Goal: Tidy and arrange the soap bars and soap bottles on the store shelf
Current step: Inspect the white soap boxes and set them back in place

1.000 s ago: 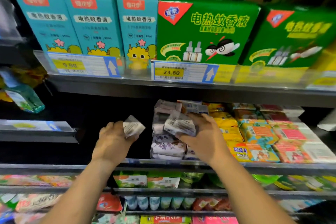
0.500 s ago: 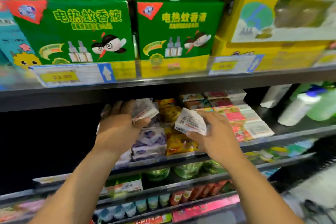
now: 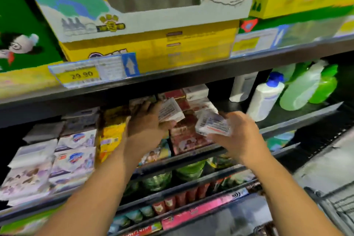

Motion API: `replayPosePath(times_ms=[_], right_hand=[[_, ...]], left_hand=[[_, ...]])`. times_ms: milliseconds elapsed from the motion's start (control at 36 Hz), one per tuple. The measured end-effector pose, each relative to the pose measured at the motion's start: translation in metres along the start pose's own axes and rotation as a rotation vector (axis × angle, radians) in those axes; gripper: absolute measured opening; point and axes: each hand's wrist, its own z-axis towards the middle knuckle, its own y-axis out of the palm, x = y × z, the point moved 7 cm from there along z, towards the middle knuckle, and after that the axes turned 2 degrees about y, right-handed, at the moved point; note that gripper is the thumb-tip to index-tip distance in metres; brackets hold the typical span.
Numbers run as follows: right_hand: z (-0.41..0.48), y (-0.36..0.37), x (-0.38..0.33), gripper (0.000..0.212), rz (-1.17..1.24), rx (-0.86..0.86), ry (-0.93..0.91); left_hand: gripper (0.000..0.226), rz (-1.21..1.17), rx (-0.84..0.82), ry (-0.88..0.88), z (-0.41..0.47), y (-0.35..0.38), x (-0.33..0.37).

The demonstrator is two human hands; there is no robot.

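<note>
My left hand [image 3: 148, 120] holds a white soap bar [image 3: 170, 110] up in front of the red soap boxes [image 3: 186, 136] on the middle shelf. My right hand [image 3: 239, 136] grips a second white soap bar [image 3: 212, 125] just to the right of them. White and purple soap packs [image 3: 74, 151] are stacked at the left of that shelf, with yellow soap packs [image 3: 113, 130] beside them. At the right stand a white bottle with a blue cap [image 3: 265, 97] and green bottles [image 3: 308, 88].
A dark upper shelf edge [image 3: 191, 74] with a yellow 29.90 price tag [image 3: 80, 75] hangs just above my hands, carrying large yellow and green boxes [image 3: 145, 48]. Lower shelves hold green packets [image 3: 189, 171] and small tubes. A wire basket [image 3: 337, 205] sits at the lower right.
The view has swung further right along the shelf. Both hands, each still holding a white soap bar, now hover by the red soap boxes, and the bottles are closer.
</note>
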Motion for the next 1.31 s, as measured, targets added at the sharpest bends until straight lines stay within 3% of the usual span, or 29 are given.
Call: replayPosePath(times_ms=[222, 389, 556, 778, 1028, 1111, 1222, 1306], right_hand=[[0.015, -0.015, 0.055, 0.055, -0.004, -0.041, -0.088], [0.021, -0.015, 0.073, 0.05, 0.055, -0.082, -0.123], [0.028, -0.016, 0.08, 0.067, 0.052, -0.047, -0.125], [0.035, -0.02, 0.073, 0.063, 0.075, -0.113, -0.189], [0.052, -0.015, 0.069, 0.059, 0.074, -0.161, -0.23], [0.063, -0.01, 0.061, 0.061, 0.067, -0.163, -0.281], [0.078, 0.011, 0.059, 0.066, 0.159, -0.293, -0.226], [0.088, 0.023, 0.062, 0.076, 0.121, -0.224, -0.217]], left_hand=[[0.066, -0.036, -0.063, 0.035, 0.047, 0.04, 0.066], [0.071, 0.068, -0.058, 0.115, 0.078, 0.054, 0.1], [0.065, 0.069, -0.176, 0.11, 0.105, 0.063, 0.121], [0.067, 0.153, -0.21, 0.073, 0.114, 0.076, 0.106], [0.076, -0.155, -0.194, 0.057, 0.116, 0.076, 0.09], [0.068, -0.147, -0.162, 0.054, 0.115, 0.076, 0.087], [0.049, -0.092, -0.132, -0.015, 0.115, 0.081, 0.077], [0.047, -0.075, -0.149, -0.057, 0.117, 0.086, 0.069]])
